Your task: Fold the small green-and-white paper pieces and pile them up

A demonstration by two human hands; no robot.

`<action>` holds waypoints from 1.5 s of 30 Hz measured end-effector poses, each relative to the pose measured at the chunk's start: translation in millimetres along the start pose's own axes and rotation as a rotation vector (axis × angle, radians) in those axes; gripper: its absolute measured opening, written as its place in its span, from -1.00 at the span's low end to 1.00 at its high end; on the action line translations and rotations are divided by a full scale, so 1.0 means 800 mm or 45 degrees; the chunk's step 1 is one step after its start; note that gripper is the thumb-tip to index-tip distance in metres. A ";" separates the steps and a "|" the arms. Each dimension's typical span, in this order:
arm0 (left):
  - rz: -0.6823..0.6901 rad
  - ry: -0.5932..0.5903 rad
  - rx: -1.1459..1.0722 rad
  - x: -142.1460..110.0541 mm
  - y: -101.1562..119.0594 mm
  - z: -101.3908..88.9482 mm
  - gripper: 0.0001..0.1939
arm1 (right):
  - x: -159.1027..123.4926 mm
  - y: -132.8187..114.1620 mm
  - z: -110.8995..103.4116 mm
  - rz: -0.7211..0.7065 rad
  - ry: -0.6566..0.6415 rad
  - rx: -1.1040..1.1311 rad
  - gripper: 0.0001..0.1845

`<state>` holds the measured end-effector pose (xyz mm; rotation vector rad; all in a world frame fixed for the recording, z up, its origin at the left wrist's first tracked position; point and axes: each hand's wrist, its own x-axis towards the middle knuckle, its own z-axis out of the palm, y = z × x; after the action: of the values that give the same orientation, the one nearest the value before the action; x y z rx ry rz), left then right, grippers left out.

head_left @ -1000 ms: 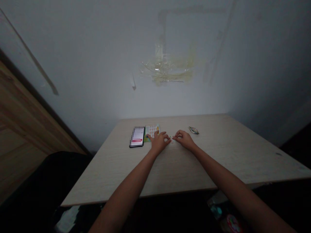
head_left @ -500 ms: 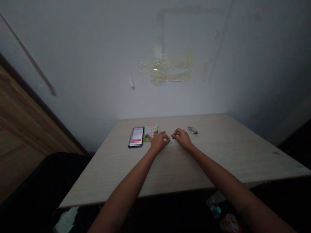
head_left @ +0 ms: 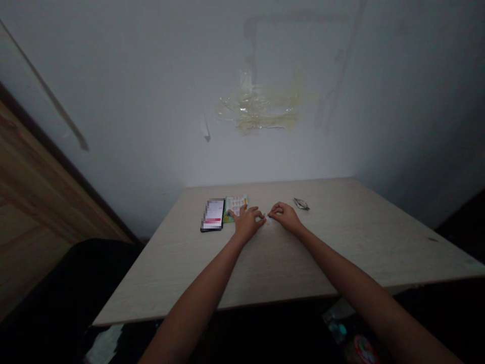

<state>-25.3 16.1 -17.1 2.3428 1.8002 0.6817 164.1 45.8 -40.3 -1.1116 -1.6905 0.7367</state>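
Observation:
Between my fingertips is a small pale piece [head_left: 267, 219], too small to name, at table height. My left hand [head_left: 247, 221] pinches at its left side with thumb and forefinger, the other fingers spread over the edge of a printed leaflet [head_left: 237, 203]. From the right, my right hand [head_left: 285, 215] has thumb and forefinger pressed together at the piece's other side. A tiny dark bit shows at the right fingertips; its kind cannot be made out. Left of the leaflet lies a phone [head_left: 213, 215] with its screen lit and partly blurred out.
A small colourful packet or card [head_left: 301, 203] lies right of my right hand. The pale wooden table [head_left: 265, 273] backs onto a wall [head_left: 151, 101] with old clear tape [head_left: 265, 108]. Dark clutter, including a red round item [head_left: 364, 348], shows below the front edge.
My right fingertips have shifted very slightly at the pale piece. The left hand stays almost where it was, and the phone, leaflet and packet have not moved.

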 end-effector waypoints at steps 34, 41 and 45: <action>-0.046 0.020 0.013 0.000 0.001 0.002 -0.80 | -0.013 -0.018 -0.008 0.033 -0.297 -0.024 -0.80; -0.019 0.049 0.008 -0.003 0.002 -0.001 -0.81 | -0.013 -0.014 -0.008 0.091 -0.324 0.076 -0.73; -0.016 0.047 0.009 -0.005 0.003 -0.003 -0.81 | -0.012 -0.008 -0.010 0.026 -0.164 0.038 -0.73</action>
<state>-24.8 11.4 -15.0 2.3367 1.8334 0.7231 170.8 34.8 -35.6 -1.0817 -1.7722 0.8597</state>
